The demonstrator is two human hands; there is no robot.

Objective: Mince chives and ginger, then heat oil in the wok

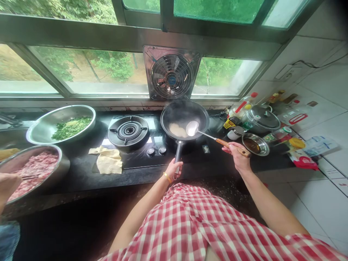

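My left hand (174, 169) is closed round the handle of a dark wok (201, 108) on the right burner. My right hand (238, 156) grips the wooden handle of a ladle (192, 128), whose metal bowl is inside the wok, near its right side. A pale mass (177, 129) lies at the wok's bottom, left of the ladle; I cannot tell what it is. Faint steam hangs over the wok. Nearest my right hand is a small metal bowl (265, 148) with brown liquid in it.
At left, another person's hand (9, 186) holds chopsticks in a pot (63, 163) of minced meat. Behind it stands a metal basin (40, 125) of chopped greens. A beige cloth (109, 162) lies before the left burner (128, 131). Bottles and a lidded pot (262, 119) crowd the right.
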